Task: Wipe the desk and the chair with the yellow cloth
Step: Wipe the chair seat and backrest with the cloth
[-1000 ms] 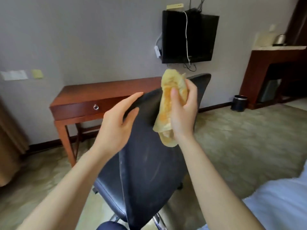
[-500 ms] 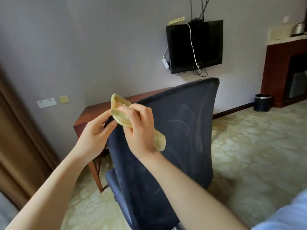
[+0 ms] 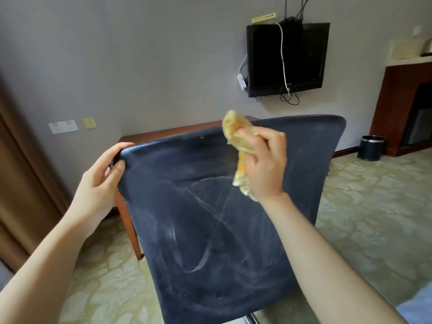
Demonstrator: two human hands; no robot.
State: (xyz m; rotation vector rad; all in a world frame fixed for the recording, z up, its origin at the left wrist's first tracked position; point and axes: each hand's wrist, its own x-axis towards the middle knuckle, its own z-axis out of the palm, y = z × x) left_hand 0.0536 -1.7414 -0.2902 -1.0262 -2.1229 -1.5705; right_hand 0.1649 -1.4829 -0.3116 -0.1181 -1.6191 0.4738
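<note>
Both hands busy: left hand (image 3: 98,181) grips the chair (image 3: 210,230) by its top corner, right hand (image 3: 266,169) clutches the bunched yellow cloth (image 3: 233,127) at the upper edge, table (image 3: 163,134) behind; best sweep overlapping downward strokes while bracing

Two arms in shot, both bare: the left forearm (image 3: 46,265) comes in from the lower left corner of the frame and the right forearm (image 3: 315,253) from the lower right, skin uncovered all the way to the wrists. There's the left grip (image 3: 98,183), bare too, thumbnail (image 3: 120,166) short and plain. Now the right grip (image 3: 266,169), bare, knuckles showing. Pale blue-white fabric (image 3: 418,305) at the lower right edge; garment or not, can't tell
</note>
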